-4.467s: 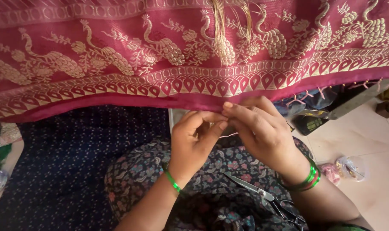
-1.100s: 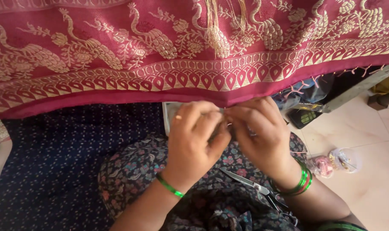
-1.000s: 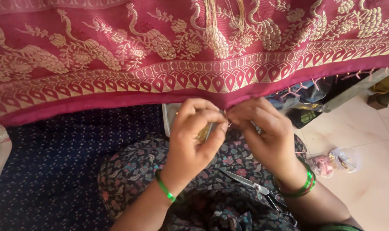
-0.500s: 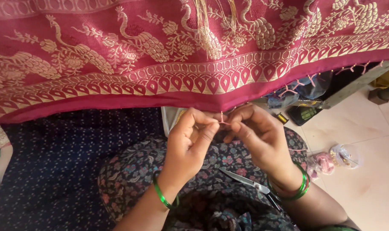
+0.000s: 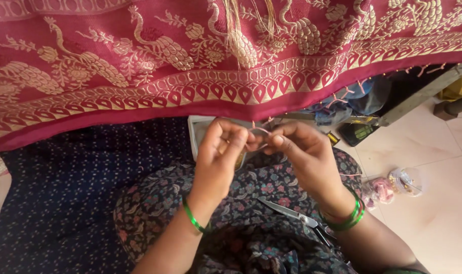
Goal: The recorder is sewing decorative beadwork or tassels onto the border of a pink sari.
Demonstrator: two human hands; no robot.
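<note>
A thin pink thread (image 5: pixel 261 131) runs between both hands just below the hem of the crimson woven cloth with gold peacock brocade (image 5: pixel 231 61). The left hand (image 5: pixel 222 157) and right hand (image 5: pixel 302 155) each pinch it with fingertips pressed together. Small pink tassels (image 5: pixel 342 96) already hang along the hem to the right; the left stretch looks bare. Steel scissors (image 5: pixel 292 213) rest on the floral lap.

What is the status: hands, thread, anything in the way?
Left hand and right hand pinch thin pink thread at maroon gold-patterned cloth's hem. Steel scissors idle on lap. Nothing blocking.
</note>
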